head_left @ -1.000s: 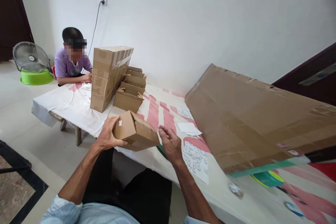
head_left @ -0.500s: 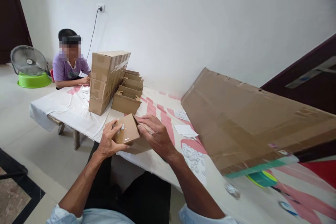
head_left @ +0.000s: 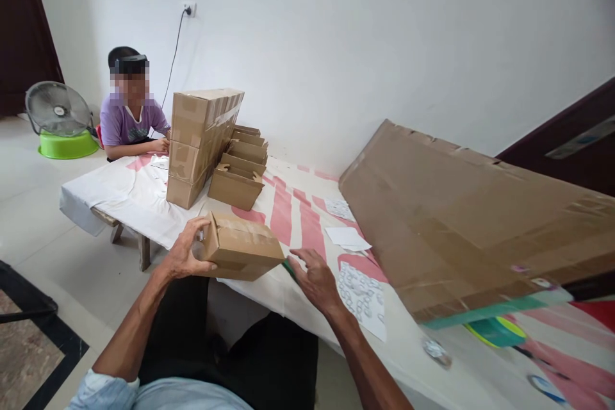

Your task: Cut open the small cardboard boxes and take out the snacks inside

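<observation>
A closed cardboard box (head_left: 247,246) with tape along its top sits at the near edge of the cloth-covered table (head_left: 307,298). My left hand (head_left: 188,250) grips its left end, thumb low in front and fingers over the upper corner. Just off the box's right end is my right hand (head_left: 314,278), fingers apart and nothing in them. A small green thing (head_left: 289,269) shows between that hand and the box; what it is I cannot tell.
Stacked taped boxes (head_left: 185,144) and several open cartons (head_left: 236,186) stand behind. A large cardboard sheet (head_left: 461,224) leans at the right. Papers (head_left: 346,238), a tape roll (head_left: 437,352) and a green container (head_left: 497,332) lie nearby. A person (head_left: 132,115) sits across the table.
The box has turned so its long taped top shows. My right hand has let go of its upper edge and moved right and down. My left hand still holds the left end.
</observation>
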The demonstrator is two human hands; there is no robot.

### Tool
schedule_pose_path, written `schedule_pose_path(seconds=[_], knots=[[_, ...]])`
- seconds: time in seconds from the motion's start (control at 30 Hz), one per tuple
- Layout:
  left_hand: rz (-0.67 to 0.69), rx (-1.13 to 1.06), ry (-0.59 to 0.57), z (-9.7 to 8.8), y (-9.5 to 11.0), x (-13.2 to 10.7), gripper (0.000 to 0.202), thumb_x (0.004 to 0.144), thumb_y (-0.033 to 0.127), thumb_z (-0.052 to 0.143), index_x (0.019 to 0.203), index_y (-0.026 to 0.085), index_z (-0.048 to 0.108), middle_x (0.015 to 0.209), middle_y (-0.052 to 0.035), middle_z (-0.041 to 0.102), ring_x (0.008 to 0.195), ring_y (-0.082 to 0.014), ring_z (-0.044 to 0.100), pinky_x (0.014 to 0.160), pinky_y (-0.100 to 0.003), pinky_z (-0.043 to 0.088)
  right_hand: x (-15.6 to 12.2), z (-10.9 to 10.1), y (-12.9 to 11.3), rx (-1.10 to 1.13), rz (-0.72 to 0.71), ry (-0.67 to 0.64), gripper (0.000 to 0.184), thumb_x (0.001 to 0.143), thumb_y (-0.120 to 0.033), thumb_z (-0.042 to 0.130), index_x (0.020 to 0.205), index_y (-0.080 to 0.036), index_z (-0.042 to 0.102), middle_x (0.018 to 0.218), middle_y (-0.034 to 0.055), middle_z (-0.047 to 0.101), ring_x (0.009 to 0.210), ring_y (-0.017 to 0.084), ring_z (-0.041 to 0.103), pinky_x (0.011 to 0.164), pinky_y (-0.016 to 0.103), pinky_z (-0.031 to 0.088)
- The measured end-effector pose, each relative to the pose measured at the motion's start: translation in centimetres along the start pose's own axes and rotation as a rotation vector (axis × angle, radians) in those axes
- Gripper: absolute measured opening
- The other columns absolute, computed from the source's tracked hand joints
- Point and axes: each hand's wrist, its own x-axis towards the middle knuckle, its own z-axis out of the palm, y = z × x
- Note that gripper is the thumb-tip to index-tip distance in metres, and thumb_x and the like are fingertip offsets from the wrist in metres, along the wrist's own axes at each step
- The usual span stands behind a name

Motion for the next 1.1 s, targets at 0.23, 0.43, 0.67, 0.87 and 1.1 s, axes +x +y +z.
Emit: schedule_pose_path(seconds=[0.23, 0.43, 0.67, 0.87, 1.1], knots=[[-0.155, -0.079, 0.002, 0.3, -1.2, -0.3, 0.094, 0.067, 0.045, 0.093, 0.145, 0.025, 0.043, 0.149, -0.0155, 0.051, 0.139, -0.0385, 0.050, 0.110, -0.053, 0.047, -4.4, 2.8, 6.3, -0.403, 0.275, -0.264, 0.028, 0.096, -0.039, 0.058, 0.114, -0.020, 0.070, 0.111, 0.0134, 0.072, 0.106, 0.032, 0.067, 0.088, 0.041, 0.053], [-0.224, -0.070, 0.001, 0.3, -1.6, -0.2, 0.086, 0.065, 0.047, 0.093, 0.134, 0.026, 0.046, 0.151, -0.0146, 0.050, 0.142, -0.0400, 0.049, 0.109, -0.054, 0.046, -4.2, 3.2, 5.3, -0.374, 0.333, -0.233, 0.026, 0.097, -0.027, 0.049, 0.112, -0.018, 0.069, 0.110, 0.0138, 0.069, 0.104, 0.029, 0.066, 0.084, 0.037, 0.049], [-0.246, -0.113, -0.016, 0.0, -1.5, 0.5, 0.075, 0.062, 0.043, 0.093, 0.120, 0.027, 0.048, 0.150, -0.0138, 0.051, 0.141, -0.0380, 0.051, 0.106, -0.051, 0.046, 0.2, -0.6, 1.3, -0.026, 0.433, 0.117, 0.046, 0.098, -0.049, 0.036, 0.098, -0.017, 0.070, 0.086, 0.0114, 0.068, 0.082, 0.027, 0.062, 0.073, 0.037, 0.048], [-0.277, -0.139, -0.043, -0.1, -1.1, 0.6, 0.073, 0.066, 0.044, 0.091, 0.124, 0.027, 0.051, 0.148, -0.0120, 0.055, 0.141, -0.0377, 0.052, 0.108, -0.051, 0.046, 5.8, -3.8, -7.8, 0.338, 0.042, -0.095, 0.046, 0.096, -0.061, 0.056, 0.089, -0.019, 0.073, 0.082, 0.0060, 0.073, 0.075, 0.022, 0.064, 0.071, 0.033, 0.049], [-0.249, -0.137, -0.023, 0.2, -1.7, 0.7, 0.067, 0.065, 0.039, 0.090, 0.124, 0.028, 0.058, 0.147, -0.0104, 0.055, 0.138, -0.0370, 0.053, 0.105, -0.050, 0.048, 8.9, -4.0, -12.4, 0.293, -0.189, -0.302, 0.039, 0.099, -0.051, 0.056, 0.090, -0.020, 0.078, 0.083, 0.0063, 0.076, 0.075, 0.021, 0.067, 0.070, 0.032, 0.051]])
